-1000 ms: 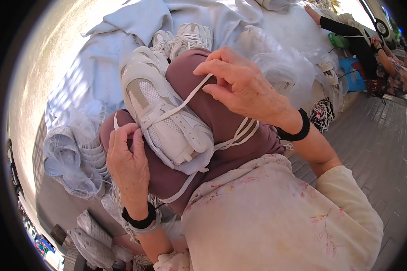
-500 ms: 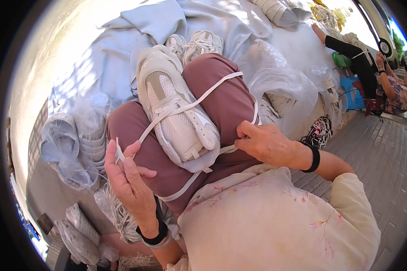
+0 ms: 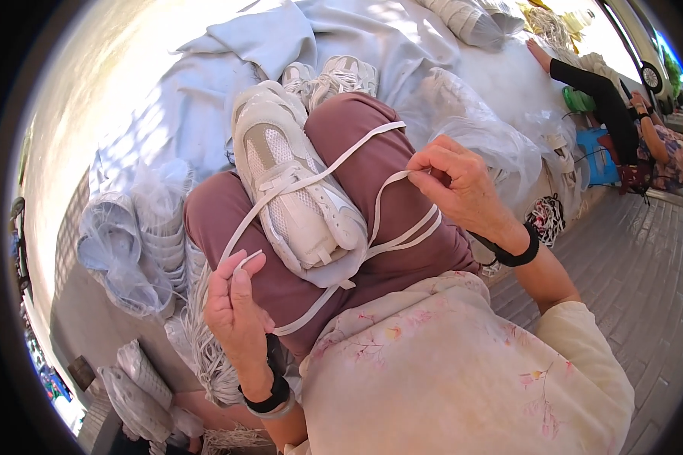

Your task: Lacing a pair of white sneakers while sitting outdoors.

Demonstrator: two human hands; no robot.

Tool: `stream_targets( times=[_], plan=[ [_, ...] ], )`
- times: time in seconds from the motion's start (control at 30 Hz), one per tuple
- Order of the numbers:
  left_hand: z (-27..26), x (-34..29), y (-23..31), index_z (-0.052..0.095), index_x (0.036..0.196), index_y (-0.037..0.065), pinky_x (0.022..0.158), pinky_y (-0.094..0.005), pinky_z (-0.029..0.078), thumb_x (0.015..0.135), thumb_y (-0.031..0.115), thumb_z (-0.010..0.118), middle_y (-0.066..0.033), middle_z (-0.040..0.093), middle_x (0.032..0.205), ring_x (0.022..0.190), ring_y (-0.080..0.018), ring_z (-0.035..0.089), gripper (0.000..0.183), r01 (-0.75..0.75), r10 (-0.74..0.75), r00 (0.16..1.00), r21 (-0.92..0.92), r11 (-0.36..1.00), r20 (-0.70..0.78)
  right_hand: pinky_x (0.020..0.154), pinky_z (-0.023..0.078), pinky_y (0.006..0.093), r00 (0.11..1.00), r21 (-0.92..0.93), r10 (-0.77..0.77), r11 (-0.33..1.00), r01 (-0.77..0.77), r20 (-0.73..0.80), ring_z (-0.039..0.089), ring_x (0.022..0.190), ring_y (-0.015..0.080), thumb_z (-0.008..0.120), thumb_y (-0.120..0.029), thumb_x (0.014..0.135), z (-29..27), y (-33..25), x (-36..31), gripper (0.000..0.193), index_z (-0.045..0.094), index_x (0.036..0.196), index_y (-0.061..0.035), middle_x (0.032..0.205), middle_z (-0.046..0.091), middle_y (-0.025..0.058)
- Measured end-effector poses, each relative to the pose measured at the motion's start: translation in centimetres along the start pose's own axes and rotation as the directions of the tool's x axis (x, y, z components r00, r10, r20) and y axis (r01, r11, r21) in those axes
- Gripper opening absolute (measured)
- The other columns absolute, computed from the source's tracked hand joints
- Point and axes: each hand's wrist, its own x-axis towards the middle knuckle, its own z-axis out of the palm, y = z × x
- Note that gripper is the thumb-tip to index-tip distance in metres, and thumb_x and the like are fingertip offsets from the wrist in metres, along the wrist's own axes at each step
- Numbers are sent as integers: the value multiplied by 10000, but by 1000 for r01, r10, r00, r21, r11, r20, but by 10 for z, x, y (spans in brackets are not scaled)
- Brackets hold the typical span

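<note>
Between my knees rests a beige and white sneaker [image 3: 292, 182], its toe pointing away from me. A flat white shoelace [image 3: 309, 182] passes through its front eyelets and runs out to both sides. My left hand [image 3: 239, 311], left of the heel, pinches one length of lace, with the tip sticking up past the fingers. Over my right thigh, my right hand [image 3: 455, 178] is raised and pinches another stretch of lace between thumb and forefinger. That stretch loops down toward the shoe's heel. More lace lies across both thighs.
Beyond my knees stand more sneakers [image 3: 344, 76] on a pale blue cloth [image 3: 258, 34]. Bagged shoe parts [image 3: 129, 243] and a bundle of white laces [image 3: 216, 349] lie to my left. Clear plastic bags [image 3: 463, 121] are at right. Another person [image 3: 660, 144] sits at the far right.
My right hand has moved up and away from my lap, drawing a lace loop with it. My left hand has shifted slightly right and lower, still pinching its lace.
</note>
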Motion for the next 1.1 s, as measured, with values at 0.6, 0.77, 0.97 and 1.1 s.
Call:
stream_targets(
  times=[0.6, 0.77, 0.97, 1.1],
  plan=[
    [13, 12, 0, 620, 1197, 42, 381, -169, 285, 1027, 299, 458, 19, 539, 617, 417, -1, 355, 349, -86, 72, 994, 195, 977, 77, 624, 501, 333, 804, -290, -403, 783, 550, 438, 611, 771, 212, 643, -23, 721, 26, 5, -11, 271, 607, 988, -54, 1008, 514, 84],
    [20, 21, 6, 629, 1158, 10, 574, -212, 397, 1032, 271, 441, 5, 568, 655, 587, -66, 473, 345, -249, 219, 968, 427, 869, 121, 602, 494, 347, 909, -224, -368, 885, 407, 197, 578, 701, 238, 639, -24, 788, 22, 0, -4, 128, 581, 899, -53, 900, 477, 78],
    [18, 32, 21, 590, 921, 21, 616, -365, 460, 1003, 185, 445, -144, 612, 699, 636, -284, 589, 235, -261, 191, 965, 563, 785, 181, 609, 497, 349, 944, -319, -261, 894, 316, 202, 597, 712, 247, 668, -26, 814, 20, -9, -2, 169, 642, 979, -50, 929, 537, 76],
    [18, 38, 26, 562, 875, 9, 637, -427, 459, 965, 157, 474, -176, 600, 773, 710, -376, 581, 193, -407, 291, 913, 616, 675, 284, 625, 501, 352, 915, -331, -277, 869, 369, 293, 596, 714, 256, 653, -18, 816, 27, 0, -3, 166, 634, 977, -55, 931, 537, 78]
  ],
)
